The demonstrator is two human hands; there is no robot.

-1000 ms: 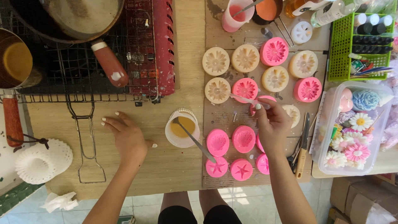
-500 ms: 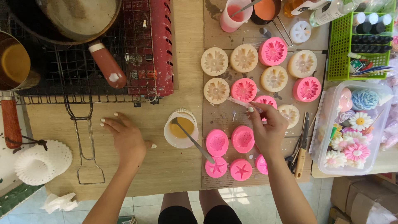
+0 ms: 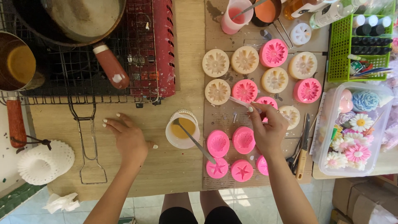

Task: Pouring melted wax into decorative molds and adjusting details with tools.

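**Wooden tabletop crowded with flower moulds**

Wooden tabletop (image 3: 166, 166) carrying a cardboard sheet (image 3: 219, 182) on the right, covered with pink and cream flower moulds. Right hand (image 3: 268, 128) over the middle of the sheet, fingers pinched together on a thin pale stick (image 3: 239, 101), tip slanting far-left, just beside a pink flower mould (image 3: 244, 90) and above another pink mould (image 3: 266, 102) partly hidden by the fingers. Left hand (image 3: 127, 139) flat on bare wood, fingers spread apart, holding nothing, just right of a wire handle (image 3: 85, 141). Between both hands, a white cup of yellow liquid (image 3: 182, 129) with a spoon (image 3: 195, 142) leaning out toward the near right. Far left, a grill rack (image 3: 83, 70) bearing pans. Far right, a clear tub of finished flowers (image 3: 354, 128).
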